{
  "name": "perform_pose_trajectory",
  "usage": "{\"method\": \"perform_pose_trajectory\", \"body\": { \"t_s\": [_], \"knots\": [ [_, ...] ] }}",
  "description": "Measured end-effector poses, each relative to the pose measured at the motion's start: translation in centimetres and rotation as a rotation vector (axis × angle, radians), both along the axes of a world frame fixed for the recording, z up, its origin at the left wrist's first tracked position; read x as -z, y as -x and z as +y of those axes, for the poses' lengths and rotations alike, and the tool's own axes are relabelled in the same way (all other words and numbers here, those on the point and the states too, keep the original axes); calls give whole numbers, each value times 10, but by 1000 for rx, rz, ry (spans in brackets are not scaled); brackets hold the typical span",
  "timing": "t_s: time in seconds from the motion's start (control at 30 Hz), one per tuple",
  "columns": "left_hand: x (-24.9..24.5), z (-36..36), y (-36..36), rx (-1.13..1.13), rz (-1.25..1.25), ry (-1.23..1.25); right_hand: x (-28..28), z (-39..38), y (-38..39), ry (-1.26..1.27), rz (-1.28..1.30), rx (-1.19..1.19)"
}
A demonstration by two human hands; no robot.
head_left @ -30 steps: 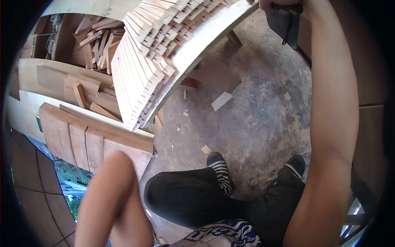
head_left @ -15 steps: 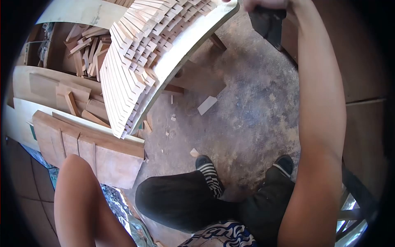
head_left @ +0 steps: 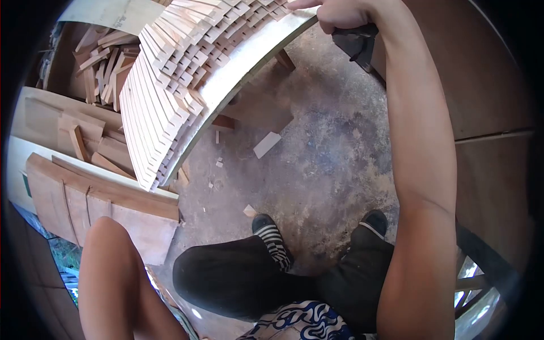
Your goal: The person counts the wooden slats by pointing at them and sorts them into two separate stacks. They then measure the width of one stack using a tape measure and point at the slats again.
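Observation:
My right hand (head_left: pixel 343 13) is at the top edge of the view, partly cut off. One finger stretches left to the edge of a curved pale board (head_left: pixel 241 63), by the end of the wood pieces on it; the thumb bends down apart from that finger. I see nothing held in it. Rows of thin notched wood strips (head_left: pixel 156 107) and small wood blocks (head_left: pixel 195 56) cover the board in a stepped pattern. Of my left arm (head_left: pixel 107 266) only the bent part at the lower left shows; the left hand is out of view.
A bin (head_left: pixel 56 71) of loose wood offcuts (head_left: pixel 107 68) stands at the upper left. Curved wooden panels (head_left: pixel 102 201) lie below it. A dark object (head_left: pixel 357 48) sits beneath my right hand. Wood scraps (head_left: pixel 267 145) lie on the stained floor (head_left: pixel 334 147) near my feet.
The whole view has shifted, so the board, panels and floor appear further left. My right hand shows more fully, with its finger at the board's edge. The strips and blocks look unchanged.

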State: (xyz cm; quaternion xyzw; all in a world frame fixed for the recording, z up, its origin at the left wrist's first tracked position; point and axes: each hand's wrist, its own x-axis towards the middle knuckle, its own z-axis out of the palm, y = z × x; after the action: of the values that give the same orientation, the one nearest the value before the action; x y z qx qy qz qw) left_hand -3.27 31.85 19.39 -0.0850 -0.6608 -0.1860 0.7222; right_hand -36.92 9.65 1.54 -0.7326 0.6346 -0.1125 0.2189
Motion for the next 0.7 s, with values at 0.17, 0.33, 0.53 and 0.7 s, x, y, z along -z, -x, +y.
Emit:
{"method": "perform_pose_trajectory", "body": {
  "t_s": [0.17,0.33,0.53,0.7],
  "knots": [
    [3,-6,-18,-3,52,-19,4,-9,-3,-87,20,25],
    [3,-4,-34,-12,85,-9,0,-17,-5,-166,23,59],
    [3,-3,-43,-3,113,5,3,-20,-9,-215,38,92],
    [0,2,-52,-2,137,11,1,-22,-10,-236,41,110]
  ]
}}
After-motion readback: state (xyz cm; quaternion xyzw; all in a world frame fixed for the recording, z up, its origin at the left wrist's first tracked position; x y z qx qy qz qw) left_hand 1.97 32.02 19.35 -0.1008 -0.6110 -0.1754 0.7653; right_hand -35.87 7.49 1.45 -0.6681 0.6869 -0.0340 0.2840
